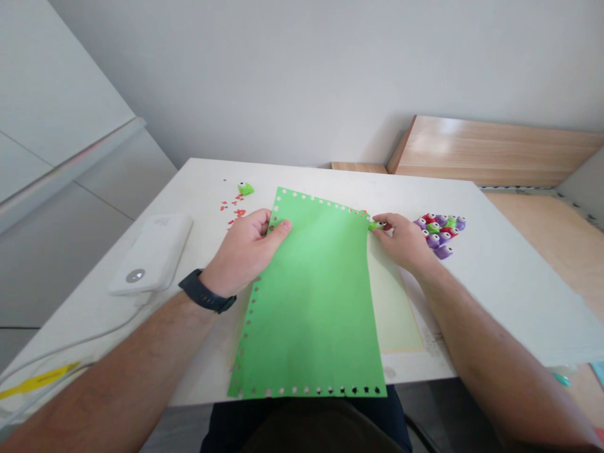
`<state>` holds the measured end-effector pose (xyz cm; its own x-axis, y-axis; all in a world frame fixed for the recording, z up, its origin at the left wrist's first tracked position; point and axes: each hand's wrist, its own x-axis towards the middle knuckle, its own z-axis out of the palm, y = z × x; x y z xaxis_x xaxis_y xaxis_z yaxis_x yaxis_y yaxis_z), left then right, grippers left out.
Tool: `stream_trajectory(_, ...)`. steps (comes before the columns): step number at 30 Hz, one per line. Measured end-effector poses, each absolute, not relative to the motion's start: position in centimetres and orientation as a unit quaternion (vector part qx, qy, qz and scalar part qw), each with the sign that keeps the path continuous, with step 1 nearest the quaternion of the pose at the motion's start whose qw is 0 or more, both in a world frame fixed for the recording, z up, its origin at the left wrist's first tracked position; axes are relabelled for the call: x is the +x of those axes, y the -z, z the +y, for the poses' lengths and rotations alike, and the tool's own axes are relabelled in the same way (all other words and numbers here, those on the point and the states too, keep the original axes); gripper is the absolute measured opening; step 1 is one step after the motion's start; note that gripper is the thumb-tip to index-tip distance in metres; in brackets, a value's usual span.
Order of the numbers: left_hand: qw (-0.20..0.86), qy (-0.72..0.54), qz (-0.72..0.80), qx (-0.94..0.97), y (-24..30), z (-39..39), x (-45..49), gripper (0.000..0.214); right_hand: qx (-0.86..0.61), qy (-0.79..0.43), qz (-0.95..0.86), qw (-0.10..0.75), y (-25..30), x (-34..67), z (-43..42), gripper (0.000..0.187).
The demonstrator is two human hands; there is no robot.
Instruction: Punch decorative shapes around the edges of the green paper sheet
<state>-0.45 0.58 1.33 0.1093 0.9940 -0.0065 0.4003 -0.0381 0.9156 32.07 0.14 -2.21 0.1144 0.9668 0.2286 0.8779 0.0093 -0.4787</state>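
Note:
A green sheet of paper (pixel 314 296) lies on the white table (pixel 500 283), with small punched holes along its left, top and bottom edges. My left hand (pixel 248 248) pinches the sheet's left edge near the top, thumb on top. My right hand (pixel 401 239) is closed on a small green hole punch (pixel 376 225) set at the sheet's upper right corner. A black watch sits on my left wrist.
A pile of small purple, red and green punches (pixel 441 233) lies right of my right hand. Another green punch (pixel 245 188) and red paper scraps (pixel 233 211) lie at the back left. A white device (pixel 151 255) with a cable sits left. A pale yellow sheet (pixel 394 308) lies under the green one.

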Motion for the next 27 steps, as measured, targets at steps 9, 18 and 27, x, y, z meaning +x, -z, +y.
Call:
stream_trajectory(9,0.414,-0.354,0.538,0.644,-1.2,0.8,-0.7,0.03,-0.67,-0.242,-0.484,0.508,3.3,33.3,1.3,0.036)
stream_trajectory(18,0.407,-0.35,0.543,0.646,-1.4,0.7,-0.6,0.031,-0.529,-0.492,-0.404,0.562,1.0,32.3,0.3,0.021)
stream_trajectory(27,0.416,-0.354,0.542,0.639,-1.3,0.7,-0.7,0.03,-0.497,-0.515,-0.457,0.529,0.2,31.9,-0.3,0.027)
